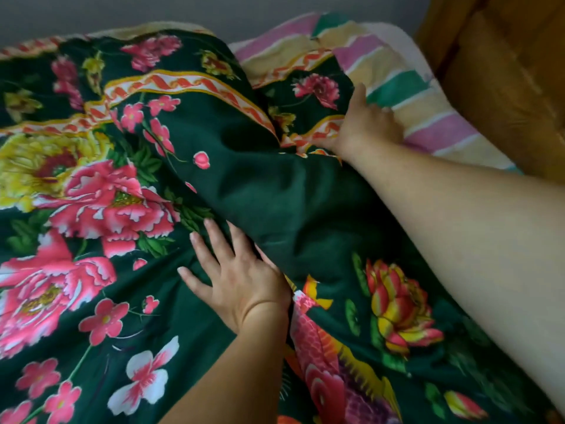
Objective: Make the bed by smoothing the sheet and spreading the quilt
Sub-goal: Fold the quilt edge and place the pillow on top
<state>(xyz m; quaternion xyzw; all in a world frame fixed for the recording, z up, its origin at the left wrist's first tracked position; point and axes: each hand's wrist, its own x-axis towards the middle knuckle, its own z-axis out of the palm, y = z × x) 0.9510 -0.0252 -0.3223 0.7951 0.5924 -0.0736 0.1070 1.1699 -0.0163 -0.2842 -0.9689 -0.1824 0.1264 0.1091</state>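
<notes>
A grey wall point(214, 10) backs the bed, with a wooden headboard point(504, 87) at the right. The dark green floral quilt point(260, 194) covers most of the bed, bunched into a thick ridge down the middle; a striped sheet point(434, 117) shows bare near the headboard. The left hand point(241, 276) lies flat, fingers straight, pressing the quilt beside the ridge. The right hand point(363, 123) grasps the quilt's bordered edge. The spreading step seems in hand; next, that edge likely needs drawing toward the headboard and the ridge flattening.
</notes>
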